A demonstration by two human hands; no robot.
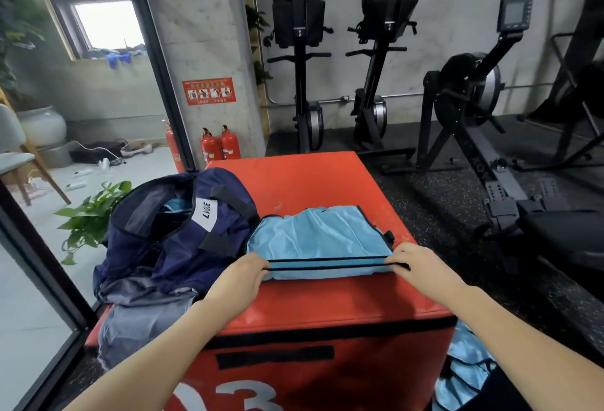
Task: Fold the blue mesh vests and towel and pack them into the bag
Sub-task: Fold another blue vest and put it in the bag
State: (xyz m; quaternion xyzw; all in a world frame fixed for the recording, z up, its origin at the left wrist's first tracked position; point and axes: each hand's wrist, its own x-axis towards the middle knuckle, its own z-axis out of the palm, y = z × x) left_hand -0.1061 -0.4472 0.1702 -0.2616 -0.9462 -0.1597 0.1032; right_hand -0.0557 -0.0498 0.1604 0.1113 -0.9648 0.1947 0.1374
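- More light blue mesh fabric (464, 374) hangs low beside the right side of the red padded box (294, 181).
- On the box top, near its front edge, the left hand (240, 283) and right hand (421, 266) each pinch one end of the folded blue vest (318, 240) at its black-trimmed near hem, fingers curled over the fabric.
- The open navy bag (170, 234) sits at the box's left edge, touching the vest.
- Two fire extinguishers (220, 145) stand beyond the far left corner.
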